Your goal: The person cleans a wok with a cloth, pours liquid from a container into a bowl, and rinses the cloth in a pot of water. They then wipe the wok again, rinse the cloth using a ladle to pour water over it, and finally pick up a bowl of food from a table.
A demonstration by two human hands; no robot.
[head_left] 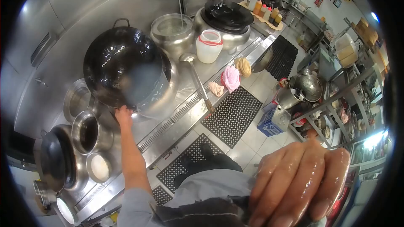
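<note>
A large black wok [113, 59] is tilted on the steel range, its shiny inside facing me. At its lower rim is my left hand [124, 115], closed on the wok's edge. My right hand [296, 180] is raised large and close to the camera, wet, with its fingers curled together; whatever may be inside them is hidden. A long-handled ladle [195, 75] lies on the counter right of the wok, beside a white tub with a red rim [209, 48].
Steel pots [86, 132] and a bowl of white stuff [99, 168] stand at the left. Pink cloths [230, 79] lie on the counter edge. Sauce bottles [267, 13] stand at the back. A blue box [273, 122] and a metal rack [332, 122] are at the right.
</note>
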